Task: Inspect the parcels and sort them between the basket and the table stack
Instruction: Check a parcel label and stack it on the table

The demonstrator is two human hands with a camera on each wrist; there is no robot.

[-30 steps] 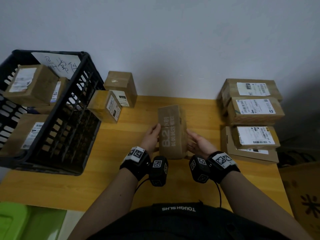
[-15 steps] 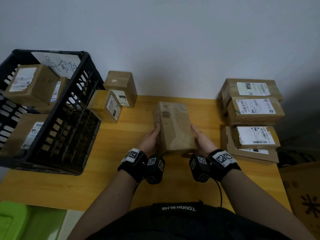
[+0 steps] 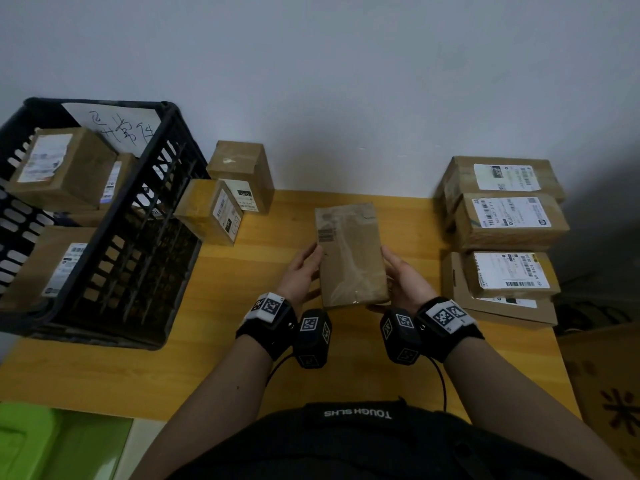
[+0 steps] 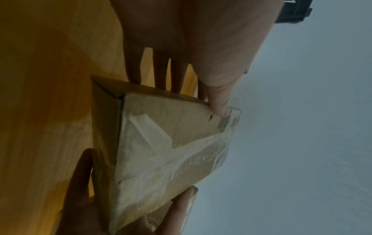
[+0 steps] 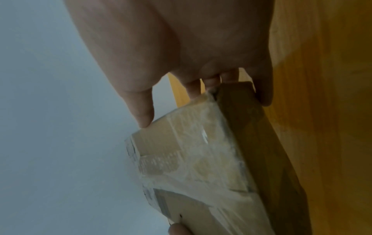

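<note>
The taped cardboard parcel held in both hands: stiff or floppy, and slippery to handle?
Probably stiff: the parcel keeps crisp edges while the left hand and right hand hold its sides. The glossy tape may be somewhat slick. Likely light, since fingertips carry it.

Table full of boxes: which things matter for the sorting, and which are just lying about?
Part of the job:
held parcel, in left hand and right hand
black basket
table stack
two parcels beside basket

Just there:
green bin
floor carton

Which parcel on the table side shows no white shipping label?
The held parcel, gripped by the left hand and right hand: only tape and a small barcode show; the others carry white labels.
</note>
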